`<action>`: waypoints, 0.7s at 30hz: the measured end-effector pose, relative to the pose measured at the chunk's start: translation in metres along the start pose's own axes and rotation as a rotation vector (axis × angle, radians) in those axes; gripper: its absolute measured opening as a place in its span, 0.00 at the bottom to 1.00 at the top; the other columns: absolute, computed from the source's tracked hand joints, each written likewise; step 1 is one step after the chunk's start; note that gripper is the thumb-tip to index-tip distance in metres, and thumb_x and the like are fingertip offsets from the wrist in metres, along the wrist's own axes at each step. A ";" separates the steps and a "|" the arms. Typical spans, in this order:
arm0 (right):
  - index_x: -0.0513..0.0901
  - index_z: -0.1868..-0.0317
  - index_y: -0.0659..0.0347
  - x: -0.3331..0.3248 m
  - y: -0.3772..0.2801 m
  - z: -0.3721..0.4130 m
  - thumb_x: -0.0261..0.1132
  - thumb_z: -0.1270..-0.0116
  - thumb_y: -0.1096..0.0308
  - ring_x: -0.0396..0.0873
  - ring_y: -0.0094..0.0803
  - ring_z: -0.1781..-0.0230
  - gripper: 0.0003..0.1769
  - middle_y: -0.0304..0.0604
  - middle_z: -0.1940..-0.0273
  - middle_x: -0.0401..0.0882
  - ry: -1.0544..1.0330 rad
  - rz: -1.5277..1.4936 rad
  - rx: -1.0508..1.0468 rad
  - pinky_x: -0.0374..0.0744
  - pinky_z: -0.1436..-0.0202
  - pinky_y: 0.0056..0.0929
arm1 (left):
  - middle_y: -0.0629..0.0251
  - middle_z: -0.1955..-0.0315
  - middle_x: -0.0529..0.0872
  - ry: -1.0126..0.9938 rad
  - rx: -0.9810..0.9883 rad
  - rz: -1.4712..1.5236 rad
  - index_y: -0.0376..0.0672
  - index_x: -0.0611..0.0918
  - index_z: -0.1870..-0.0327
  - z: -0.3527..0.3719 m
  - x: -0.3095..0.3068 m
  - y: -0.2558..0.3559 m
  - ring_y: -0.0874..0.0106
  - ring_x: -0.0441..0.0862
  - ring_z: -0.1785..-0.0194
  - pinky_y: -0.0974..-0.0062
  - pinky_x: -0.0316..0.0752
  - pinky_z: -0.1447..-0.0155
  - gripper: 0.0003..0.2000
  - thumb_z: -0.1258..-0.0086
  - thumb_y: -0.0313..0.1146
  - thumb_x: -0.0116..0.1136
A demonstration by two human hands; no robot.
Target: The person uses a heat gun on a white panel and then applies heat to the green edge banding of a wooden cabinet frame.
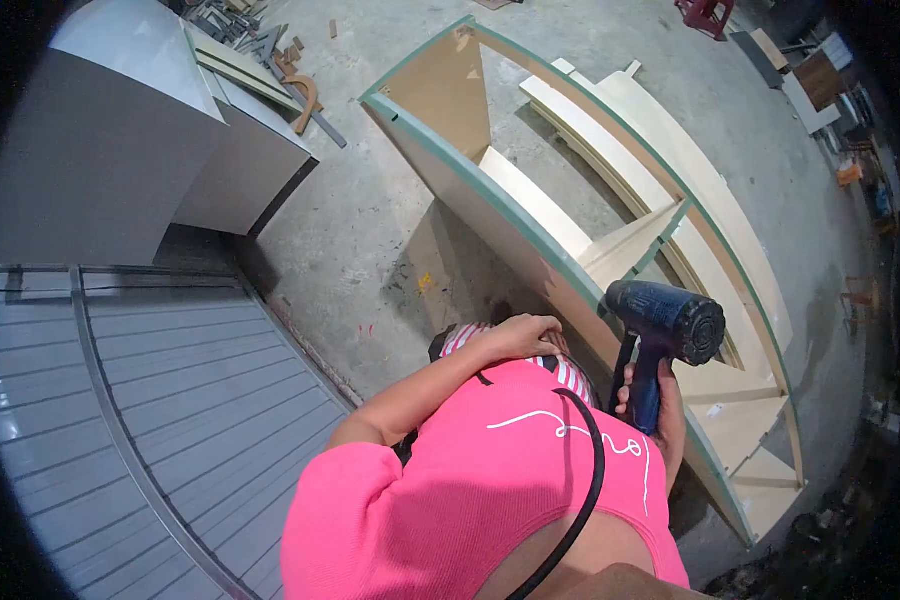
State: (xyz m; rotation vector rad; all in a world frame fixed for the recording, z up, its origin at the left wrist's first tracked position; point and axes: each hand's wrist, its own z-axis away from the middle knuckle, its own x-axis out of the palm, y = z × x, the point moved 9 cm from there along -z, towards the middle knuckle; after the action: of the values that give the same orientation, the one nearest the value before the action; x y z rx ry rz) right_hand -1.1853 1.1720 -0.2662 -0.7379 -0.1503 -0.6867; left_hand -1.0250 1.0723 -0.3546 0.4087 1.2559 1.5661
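My right hand (672, 400) is wrapped round the handle of a dark blue hair dryer (665, 318). Its round rear grille faces me and its barrel points up and left, close to the green edge of a wooden frame (560, 255). Across my waist lies my left hand (528, 337), fingers loosely bent over red-and-white striped cloth (574, 378), with no tool seen in it. The frame is long and curved, with cross panels inside and green strips along its edges. A black cord (592, 470) runs down over my pink top (450, 450).
Slatted grey panelling (190, 400) with a metal rail stands at the left. Above it are large grey panels (90, 160). Wood offcuts (295, 85) lie on the concrete floor (370, 190). A red stool (705, 15) and stacked boards (810, 90) are at the upper right.
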 end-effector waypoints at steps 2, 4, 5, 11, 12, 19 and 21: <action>0.75 0.61 0.62 -0.001 -0.003 -0.001 0.60 0.38 0.41 0.76 0.27 0.84 0.28 0.40 0.79 0.76 0.039 0.008 -0.033 0.80 0.81 0.21 | 0.49 0.58 0.83 0.027 0.033 0.065 0.37 0.75 0.48 0.000 0.004 -0.006 0.54 0.80 0.53 0.63 0.74 0.50 0.23 0.40 0.44 0.61; 0.73 0.58 0.63 -0.006 -0.002 -0.003 0.60 0.37 0.44 0.77 0.27 0.81 0.27 0.41 0.74 0.77 -0.050 0.034 0.018 0.81 0.79 0.22 | 0.49 0.61 0.83 0.059 0.068 0.134 0.38 0.76 0.49 0.002 0.007 -0.008 0.54 0.81 0.55 0.63 0.75 0.51 0.23 0.41 0.43 0.62; 0.72 0.55 0.65 -0.003 0.002 -0.002 0.60 0.36 0.47 0.78 0.27 0.78 0.27 0.41 0.70 0.77 -0.136 0.055 0.078 0.82 0.78 0.24 | 0.49 0.61 0.83 0.095 0.056 0.070 0.38 0.76 0.49 0.005 0.005 -0.008 0.53 0.81 0.56 0.62 0.75 0.51 0.22 0.40 0.43 0.62; 0.73 0.59 0.65 0.012 -0.011 0.004 0.58 0.34 0.47 0.78 0.27 0.79 0.25 0.42 0.75 0.76 -0.044 0.016 -0.064 0.82 0.77 0.24 | 0.49 0.64 0.83 0.174 -0.037 -0.005 0.37 0.75 0.49 0.036 0.002 0.002 0.54 0.81 0.58 0.62 0.74 0.53 0.21 0.37 0.42 0.59; 0.73 0.59 0.65 0.013 -0.012 0.004 0.58 0.34 0.47 0.78 0.27 0.79 0.25 0.42 0.75 0.76 -0.051 0.012 -0.066 0.82 0.77 0.24 | 0.48 0.64 0.83 0.226 -0.019 0.013 0.38 0.76 0.50 0.041 0.002 0.002 0.52 0.81 0.57 0.60 0.74 0.52 0.20 0.38 0.43 0.60; 0.71 0.53 0.62 0.011 -0.008 0.002 0.57 0.33 0.47 0.76 0.28 0.76 0.24 0.41 0.66 0.76 -0.116 0.025 -0.028 0.80 0.78 0.23 | 0.50 0.63 0.83 0.240 -0.109 0.055 0.35 0.75 0.47 0.061 0.017 -0.009 0.56 0.81 0.58 0.65 0.73 0.55 0.21 0.34 0.43 0.56; 0.71 0.55 0.62 0.014 -0.015 0.006 0.56 0.33 0.46 0.75 0.25 0.77 0.24 0.40 0.67 0.76 -0.095 0.032 -0.089 0.79 0.79 0.21 | 0.49 0.62 0.83 0.230 -0.132 0.046 0.36 0.75 0.47 0.065 0.023 -0.014 0.56 0.80 0.57 0.64 0.73 0.54 0.21 0.34 0.43 0.56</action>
State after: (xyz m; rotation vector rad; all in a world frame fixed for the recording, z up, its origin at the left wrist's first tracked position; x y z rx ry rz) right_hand -1.1831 1.1601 -0.2482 -0.8566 -0.1952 -0.6315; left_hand -0.9779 1.1237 -0.3483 0.1778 1.3138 1.7620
